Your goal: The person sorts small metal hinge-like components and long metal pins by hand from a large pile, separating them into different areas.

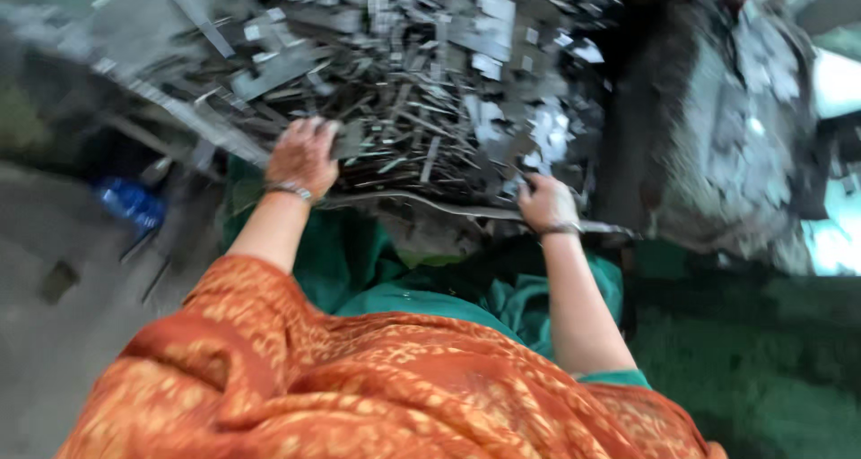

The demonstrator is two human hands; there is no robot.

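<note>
Scrap (421, 91), a heap of grey metal strips and offcuts, fills a shallow pan (466, 210) held up in front of a person in an orange wrap, seen from above in a blurred frame. At left, the left hand (302, 157) lies palm-down on the near edge of the heap, fingers spread and slightly curled over loose strips; whether this grip has closed on any piece cannot be told. To the right, the right hand (545, 202) is clenched on the pan's thin near rim, with the heap just beyond its knuckles. With sharp edges everywhere, a steady hold on the rim and a flat, pressing left palm look the safest way to keep the load from sliding. A blue bottle (130, 203) lies on the floor at far left, and a grey sack (717, 127) bulges at right.
</note>
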